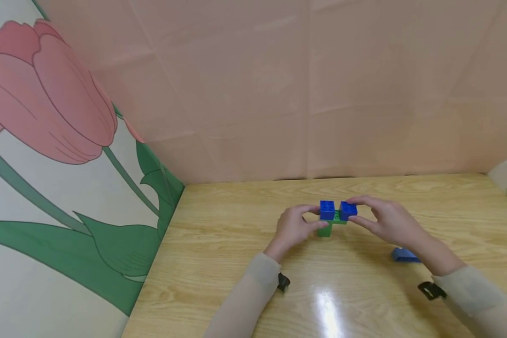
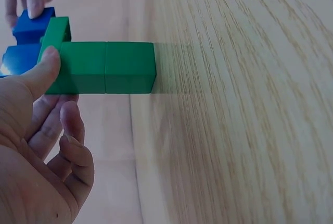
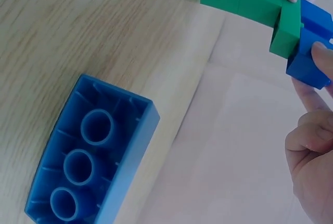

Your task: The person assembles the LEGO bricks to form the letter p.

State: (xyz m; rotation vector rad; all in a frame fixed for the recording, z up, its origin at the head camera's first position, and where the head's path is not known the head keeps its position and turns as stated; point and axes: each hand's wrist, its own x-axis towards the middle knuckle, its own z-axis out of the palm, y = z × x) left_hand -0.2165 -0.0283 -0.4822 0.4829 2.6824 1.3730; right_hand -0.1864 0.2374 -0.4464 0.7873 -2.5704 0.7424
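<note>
A small build of toy bricks stands on the table: stacked green bricks (image 2: pixel 104 67) carry a green crosspiece (image 3: pixel 286 31), with two blue bricks on top. With thumb and fingers my left hand (image 1: pixel 293 226) pinches the build at the left blue brick (image 1: pixel 327 210), its thumb near the green crosspiece in the left wrist view. My right hand (image 1: pixel 390 220) grips the right blue brick (image 1: pixel 348 211) between thumb and fingers, at the other end of the crosspiece. A small gap parts the two blue bricks.
A larger blue brick (image 3: pixel 83 156) lies on the wooden table (image 1: pixel 219 244) below my right forearm, its hollow underside with round tubes showing. Behind the table hangs a pinkish cloth (image 1: pixel 253 94); a tulip-printed panel (image 1: pixel 67 188) borders the left side.
</note>
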